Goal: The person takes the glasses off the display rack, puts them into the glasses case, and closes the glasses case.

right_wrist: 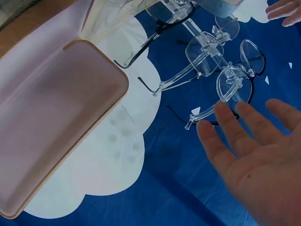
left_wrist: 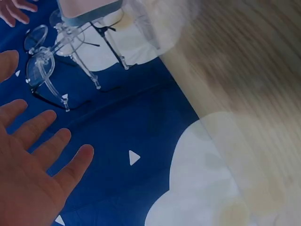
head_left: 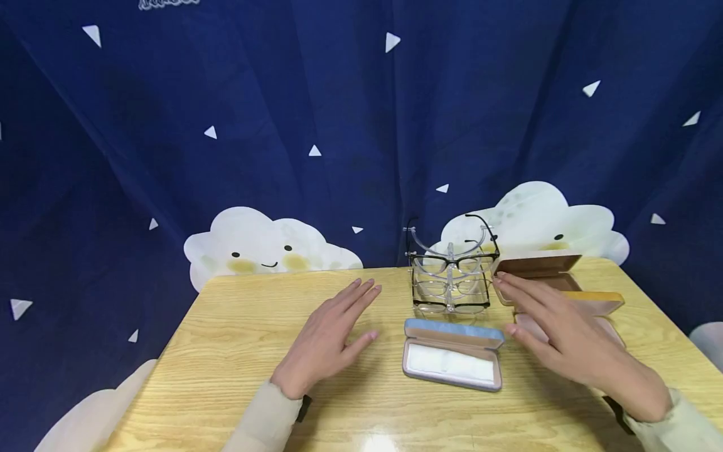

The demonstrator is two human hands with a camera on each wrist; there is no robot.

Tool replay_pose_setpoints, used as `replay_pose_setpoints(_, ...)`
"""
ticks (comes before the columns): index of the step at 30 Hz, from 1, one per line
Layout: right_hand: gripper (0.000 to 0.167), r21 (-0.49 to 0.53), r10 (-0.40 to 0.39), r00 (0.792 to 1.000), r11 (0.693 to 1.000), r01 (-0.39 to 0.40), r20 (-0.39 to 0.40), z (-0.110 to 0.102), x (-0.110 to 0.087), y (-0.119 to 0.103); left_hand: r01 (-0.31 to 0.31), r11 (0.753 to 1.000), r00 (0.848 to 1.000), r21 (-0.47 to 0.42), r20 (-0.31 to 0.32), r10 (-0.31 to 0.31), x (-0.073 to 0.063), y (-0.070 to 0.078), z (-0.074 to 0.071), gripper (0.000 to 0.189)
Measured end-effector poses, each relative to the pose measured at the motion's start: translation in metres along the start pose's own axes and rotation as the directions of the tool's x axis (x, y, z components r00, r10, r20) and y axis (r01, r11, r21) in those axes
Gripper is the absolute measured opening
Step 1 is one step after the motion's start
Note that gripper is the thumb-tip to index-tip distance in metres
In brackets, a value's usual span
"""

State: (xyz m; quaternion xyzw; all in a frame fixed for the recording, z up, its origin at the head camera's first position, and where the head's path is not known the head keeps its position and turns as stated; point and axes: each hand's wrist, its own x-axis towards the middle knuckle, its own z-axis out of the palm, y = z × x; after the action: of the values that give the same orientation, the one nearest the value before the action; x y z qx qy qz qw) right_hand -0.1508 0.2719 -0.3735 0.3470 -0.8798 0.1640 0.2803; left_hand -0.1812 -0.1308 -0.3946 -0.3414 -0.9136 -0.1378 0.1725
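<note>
My left hand (head_left: pixel 330 339) hovers above the table left of an open blue glasses case (head_left: pixel 452 333), its fingers extended and holding nothing. A folded white cloth (head_left: pixel 450 362) lies in that case. My right hand (head_left: pixel 570 339), also held out flat without an object, is to the right of the case and partly covers other open cases. Between and beyond the hands stands a clear display stand (head_left: pixel 450 251) carrying black-topped eyeglasses (head_left: pixel 453 262), a thin-rimmed pair and a lower black-topped pair. In the right wrist view, fingers (right_wrist: pixel 254 125) appear straight near the stand.
Behind my right hand are an open brown case (head_left: pixel 536 263), a case with a yellow edge (head_left: pixel 593 296) and a pinkish case (head_left: pixel 607 326), partly hidden. The wooden table (head_left: pixel 226 351) ends at a blue curtain (head_left: pixel 316 94) with white clouds and triangles.
</note>
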Motion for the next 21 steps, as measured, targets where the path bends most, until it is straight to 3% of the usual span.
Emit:
replay_pose_setpoints(6, 0.079, -0.003, 0.114, 0.991, 0.993, -0.115, -0.065, -0.003, 0.006, 0.002, -0.033, 0.999, 0.996, -0.042, -0.080, 0.030, 0.012, 0.002, 0.001, 0.068)
replay_pose_setpoints(10, 0.077, -0.026, 0.162, 0.981, 0.986, -0.165, -0.103, -0.003, 0.010, 0.004, -0.051, 0.996, 0.990, -0.076, -0.135, 0.041, 0.022, 0.004, 0.002, 0.064)
replay_pose_setpoints(21, 0.069, -0.052, 0.139, 0.967, 0.987, -0.153, -0.212, -0.003, 0.027, 0.012, 0.002, 0.991, 0.978, -0.136, -0.208, -0.031, 0.042, 0.010, 0.000, 0.057)
